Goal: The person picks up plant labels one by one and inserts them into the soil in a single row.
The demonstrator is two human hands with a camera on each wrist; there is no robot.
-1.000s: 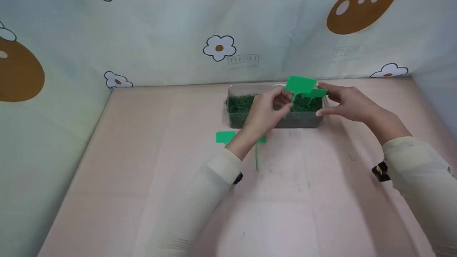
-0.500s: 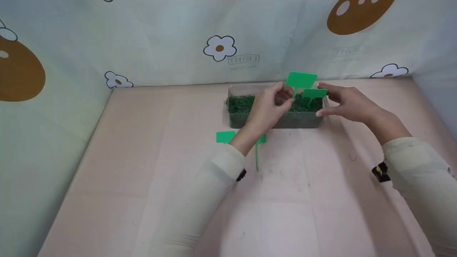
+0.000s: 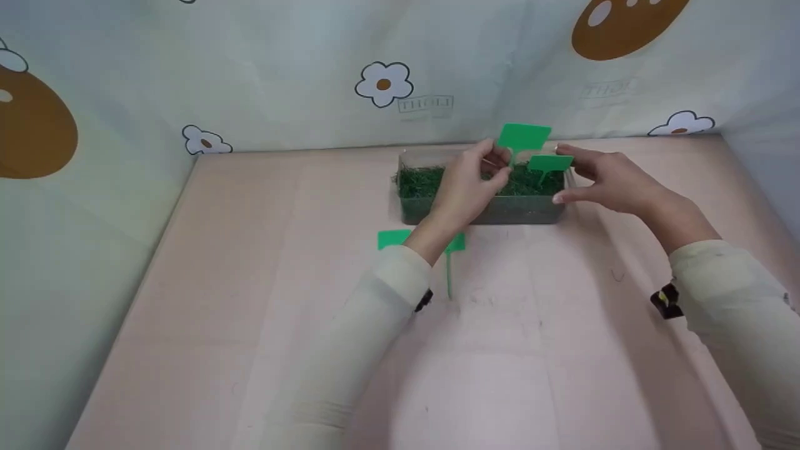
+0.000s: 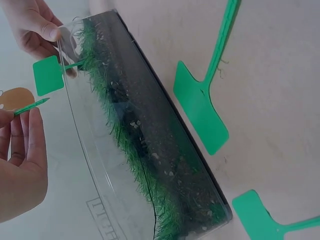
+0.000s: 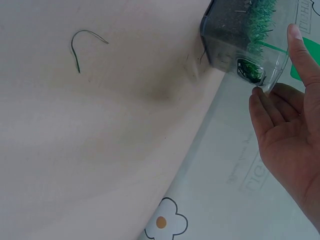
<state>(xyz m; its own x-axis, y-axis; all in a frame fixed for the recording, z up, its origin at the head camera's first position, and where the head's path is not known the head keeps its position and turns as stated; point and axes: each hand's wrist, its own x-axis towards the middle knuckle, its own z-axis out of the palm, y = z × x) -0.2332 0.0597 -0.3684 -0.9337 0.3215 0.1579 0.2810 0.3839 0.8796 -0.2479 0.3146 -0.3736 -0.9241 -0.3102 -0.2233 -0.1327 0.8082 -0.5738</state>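
Observation:
My left hand (image 3: 465, 184) pinches the stem of a green plant label (image 3: 524, 137) between thumb and fingers, its plate upward. In the left wrist view, the stem's pointed tip (image 4: 44, 101) is free, above the container. My right hand (image 3: 615, 181) holds the right end of the clear plastic container (image 3: 519, 212), thumb at the front and fingers at the end and back. Inside are dark soil and green grass (image 3: 422, 181). A second plant label (image 3: 550, 163) stands in the grass near that end. My left hand hides the middle of the grass.
Two more green plant labels lie on the table in front of the container, a left label (image 3: 394, 239) and a right label (image 3: 455, 244), partly behind my left forearm. A thin curved strand (image 5: 82, 42) lies on the table. A patterned wall sheet (image 3: 300, 81) rises behind.
My left hand has risen slightly and moved away from me, lifting the plant label it holds. The right hand and the container have stayed in place.

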